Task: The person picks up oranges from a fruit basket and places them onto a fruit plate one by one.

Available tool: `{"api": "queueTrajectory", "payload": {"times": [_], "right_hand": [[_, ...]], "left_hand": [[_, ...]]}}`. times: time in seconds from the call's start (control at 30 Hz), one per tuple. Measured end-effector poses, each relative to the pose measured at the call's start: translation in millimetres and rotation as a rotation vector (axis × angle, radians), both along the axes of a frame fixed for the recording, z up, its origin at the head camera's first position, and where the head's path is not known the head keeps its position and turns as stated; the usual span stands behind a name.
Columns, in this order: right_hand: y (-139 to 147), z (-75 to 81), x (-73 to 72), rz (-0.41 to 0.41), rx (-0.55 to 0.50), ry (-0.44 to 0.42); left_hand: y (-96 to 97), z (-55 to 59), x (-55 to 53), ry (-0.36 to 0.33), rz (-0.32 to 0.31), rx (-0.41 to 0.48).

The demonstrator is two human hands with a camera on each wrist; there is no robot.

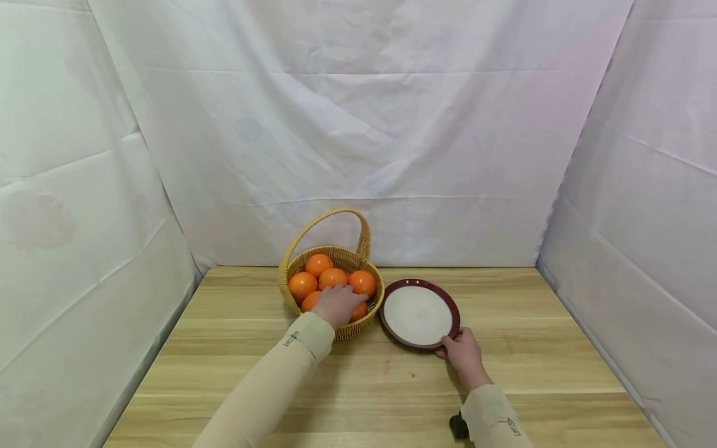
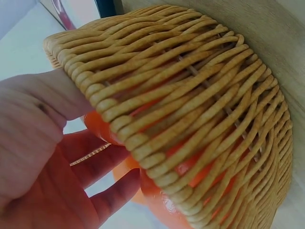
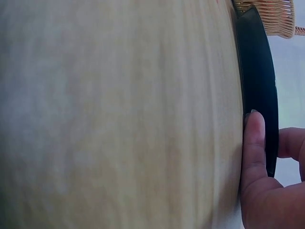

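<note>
My left hand (image 1: 338,305) reaches over the near rim of a wicker basket (image 1: 351,331) and holds an orange (image 1: 358,311) inside it. In the left wrist view, the thumb goes over the rim and an orange (image 2: 96,128) shows between thumb and fingers; the woven side hides much of the fruit. Several other oranges, one of them at the back (image 1: 318,265), lie around the hand. My right hand (image 1: 463,356) pinches the near right edge of a white plate (image 1: 417,315) with a maroon rim, thumb on top and fingers beneath. From the side, the plate's dark underside (image 3: 257,71) shows close over the table.
The basket's tall arched handle (image 1: 364,239) rises above the fruit. The plate sits right beside the basket on a wooden table (image 1: 392,398). White cloth (image 1: 392,137) hangs behind and on both sides. A small black object (image 1: 459,427) shows by the right sleeve.
</note>
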State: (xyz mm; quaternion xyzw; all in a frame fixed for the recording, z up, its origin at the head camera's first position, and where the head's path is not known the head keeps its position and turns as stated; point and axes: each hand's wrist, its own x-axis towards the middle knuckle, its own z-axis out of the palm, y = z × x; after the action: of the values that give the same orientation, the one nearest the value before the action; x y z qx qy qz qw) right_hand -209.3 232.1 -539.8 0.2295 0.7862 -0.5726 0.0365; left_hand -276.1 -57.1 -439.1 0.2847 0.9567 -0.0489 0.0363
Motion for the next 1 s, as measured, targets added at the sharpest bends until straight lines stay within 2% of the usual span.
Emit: {"api": "queueTrajectory", "payload": {"times": [0.37, 0.6, 0.77, 0.93, 1.0], "right_hand": [[2, -0.3, -4.2, 0.013, 0.002, -0.01], [2, -1.8, -3.1, 0.027, -0.001, 0.004], [1, -2.1, -3.1, 0.024, 0.003, 0.001], [0, -2.6, -3.9, 0.024, 0.004, 0.006], [0, -3.5, -4.2, 0.024, 0.003, 0.01]], "left_hand": [[3.5, 3.3, 1.3, 0.061, -0.025, -0.041], [-1.0, 0.8, -1.9, 0.044, -0.051, 0.013], [-6.0, -3.1, -6.8, -0.033, -0.036, 0.112], [-13.2, -5.1, -9.0, -0.156, 0.064, 0.244], [-15.8, -5.5, -8.7, -0.175, 0.088, 0.261]]}}
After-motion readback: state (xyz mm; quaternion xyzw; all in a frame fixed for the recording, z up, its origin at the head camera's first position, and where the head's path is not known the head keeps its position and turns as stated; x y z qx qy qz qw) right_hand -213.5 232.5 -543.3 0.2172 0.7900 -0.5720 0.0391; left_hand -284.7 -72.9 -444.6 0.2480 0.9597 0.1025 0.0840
